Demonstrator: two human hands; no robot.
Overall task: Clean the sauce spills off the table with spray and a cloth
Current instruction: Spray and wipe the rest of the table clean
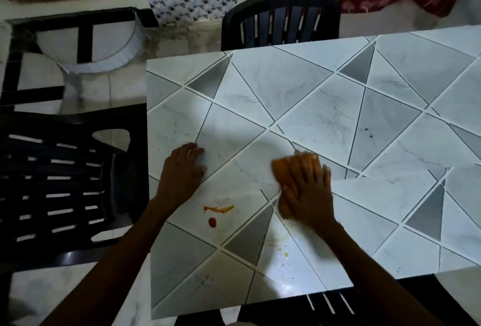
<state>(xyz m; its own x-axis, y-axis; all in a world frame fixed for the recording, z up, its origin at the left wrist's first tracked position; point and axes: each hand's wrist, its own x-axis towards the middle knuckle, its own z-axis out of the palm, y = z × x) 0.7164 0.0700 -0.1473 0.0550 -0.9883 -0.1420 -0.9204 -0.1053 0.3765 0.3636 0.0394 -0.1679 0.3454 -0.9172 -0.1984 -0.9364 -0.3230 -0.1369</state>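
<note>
The patterned tabletop [299,91] fills the view, with a black chair [65,182] at its left edge. The right hand [307,195] presses the orange cloth [289,166] flat under straight, spread fingers, toward the near edge. The left hand [179,169] rests by the left edge, fingers relaxed, gripping nothing. The orange streak [218,209] and red blob [212,222] lie between the arms, not yet wiped, and pale flecks [286,255] sit near the front edge. A dry swipe might smear the sauce wider, or the left forearm could brush it. No spray bottle is in sight.
</note>
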